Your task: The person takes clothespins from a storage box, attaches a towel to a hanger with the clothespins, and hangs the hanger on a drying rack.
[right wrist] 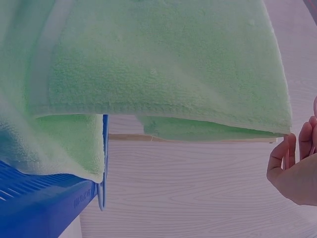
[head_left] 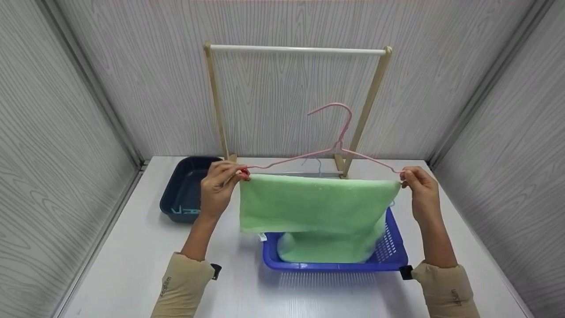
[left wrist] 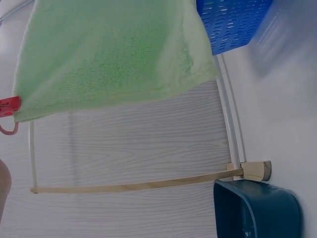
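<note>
A light green towel (head_left: pixel 318 203) hangs folded over the pink clothes hanger (head_left: pixel 304 155), whose hook points up. At the hanger's left end, my left hand (head_left: pixel 216 187) pinches a red clothespin (head_left: pixel 244 173). That clothespin (left wrist: pixel 9 106) sits on the towel's corner in the left wrist view, where only an edge of the hand shows. My right hand (head_left: pixel 421 192) pinches the hanger's right end by the towel's other top corner. The right wrist view shows the right fingers (right wrist: pixel 280 158) at that corner. The towel's lower part hangs in front of or into the blue basket (head_left: pixel 335 266).
Behind stands a wooden rack with a white rail (head_left: pixel 295 49). A dark blue bin (head_left: pixel 170 194) with light blue clothespins (head_left: pixel 187 211) inside is at the left. Part of a light blue hanger (head_left: pixel 318 163) shows behind the towel. Walls (head_left: pixel 79 154) enclose the white table (head_left: pixel 132 260).
</note>
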Demonstrator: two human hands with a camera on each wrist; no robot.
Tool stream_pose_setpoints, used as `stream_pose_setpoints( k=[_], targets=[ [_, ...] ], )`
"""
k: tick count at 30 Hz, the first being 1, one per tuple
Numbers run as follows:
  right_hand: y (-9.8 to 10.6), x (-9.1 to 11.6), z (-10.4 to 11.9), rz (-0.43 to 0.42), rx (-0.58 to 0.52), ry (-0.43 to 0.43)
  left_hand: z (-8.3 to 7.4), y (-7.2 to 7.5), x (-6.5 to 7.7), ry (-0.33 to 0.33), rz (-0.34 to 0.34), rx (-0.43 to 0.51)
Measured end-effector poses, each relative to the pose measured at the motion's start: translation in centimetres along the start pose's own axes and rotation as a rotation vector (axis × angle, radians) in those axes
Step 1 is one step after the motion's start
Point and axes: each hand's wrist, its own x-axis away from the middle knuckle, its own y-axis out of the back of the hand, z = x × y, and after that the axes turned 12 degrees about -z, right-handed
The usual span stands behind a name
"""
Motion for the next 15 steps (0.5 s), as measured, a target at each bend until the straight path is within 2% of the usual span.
stream_pose_setpoints(
  k=[9, 15],
  targets=[
    [0.01, -0.08, -0.31, -0.012, 0.028, -0.003, 0.11, -0.08, 0.37, 0.073, 0.077, -0.011],
    [0.0, -0.12, -0.46, -0.021, 0.07, -0.001, 0.24, -0.08, 0.5, 0.106, 0.085, 0.006]
  ],
)
